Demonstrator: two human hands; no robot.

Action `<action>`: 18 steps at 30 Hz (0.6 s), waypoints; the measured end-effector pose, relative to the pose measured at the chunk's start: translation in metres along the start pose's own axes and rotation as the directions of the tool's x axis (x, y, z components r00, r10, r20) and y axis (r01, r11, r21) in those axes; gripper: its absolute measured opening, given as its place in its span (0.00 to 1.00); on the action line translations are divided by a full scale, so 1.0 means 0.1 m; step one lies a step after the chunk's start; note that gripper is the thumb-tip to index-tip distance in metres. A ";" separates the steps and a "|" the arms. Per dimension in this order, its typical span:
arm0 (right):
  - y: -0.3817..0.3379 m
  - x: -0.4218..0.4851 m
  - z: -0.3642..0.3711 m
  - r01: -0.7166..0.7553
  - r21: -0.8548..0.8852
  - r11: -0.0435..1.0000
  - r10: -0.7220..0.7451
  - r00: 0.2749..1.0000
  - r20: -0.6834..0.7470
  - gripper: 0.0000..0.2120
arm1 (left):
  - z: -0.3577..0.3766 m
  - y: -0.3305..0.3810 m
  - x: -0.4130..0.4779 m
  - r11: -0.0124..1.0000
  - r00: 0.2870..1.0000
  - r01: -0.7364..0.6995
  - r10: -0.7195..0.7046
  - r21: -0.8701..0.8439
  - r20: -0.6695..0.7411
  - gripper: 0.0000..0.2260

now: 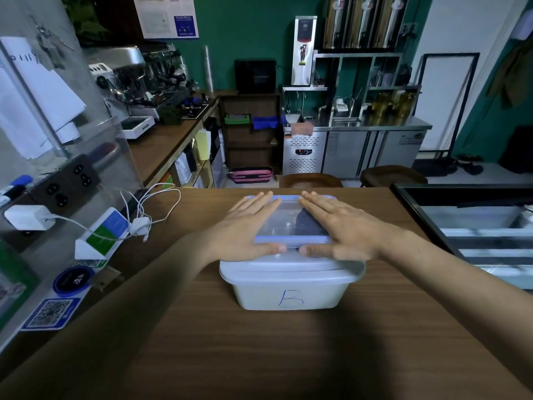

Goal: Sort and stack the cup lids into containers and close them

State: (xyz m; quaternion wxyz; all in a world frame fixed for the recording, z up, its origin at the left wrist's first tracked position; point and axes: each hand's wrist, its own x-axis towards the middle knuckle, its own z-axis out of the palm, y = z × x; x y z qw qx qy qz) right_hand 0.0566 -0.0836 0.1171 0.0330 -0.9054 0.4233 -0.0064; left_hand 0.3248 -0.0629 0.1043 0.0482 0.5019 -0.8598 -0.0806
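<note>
While both palms lie flat on the blue-rimmed lid (284,217), closing this container looks to be the step in hand. The left hand (248,226) and the right hand (343,226) rest with fingers straight and close together, pointing away from the wrists. The thumbs reach toward each other along the lid's near edge, and nothing is pinched or curled round.

Between the palms the clear panel of the lid shows. Through it, just beside the right hand's fingers, is a dark shape (305,223) that I take to be stacked cup lids; how many cannot be told. Below the thumbs, on the wrist side of the hands, stands the white container marked B (288,295) with its own white lid (291,272) already on. Whether it touches the box under the palms is hidden by the thumbs.

The likeliest fault is a half-seated lid. The pressure falls under the palms, so the rim beyond the fingertips and at the outer corners may stay unlatched. If the dark stack stands too high, it could hold the panel up and make one side spring back. A push that leans forward rather than straight down could slide the box away across the wooden table (259,356) — or nip a thumb against container B's lid.
</note>
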 end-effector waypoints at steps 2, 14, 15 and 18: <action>0.01 0.00 0.02 0.005 0.003 1.000 -0.005 1.000 -0.006 0.51 | 0.02 0.01 0.00 1.000 1.000 -0.003 0.003 0.023 -0.004 0.44; -0.05 -0.10 -0.04 0.003 0.004 1.000 -0.003 0.995 -0.104 0.49 | -0.09 0.12 -0.18 0.997 0.996 0.061 -0.063 -0.039 -0.055 0.45; -0.08 -0.15 -0.06 -0.004 -0.010 1.000 0.003 0.992 -0.126 0.48 | -0.12 0.18 -0.22 0.996 0.995 0.078 -0.081 -0.045 -0.059 0.46; -0.28 -0.36 0.09 0.053 -0.035 0.998 -0.062 0.935 -0.350 0.43 | -0.07 0.48 -0.30 0.999 0.983 0.020 -0.026 -0.034 -0.181 0.47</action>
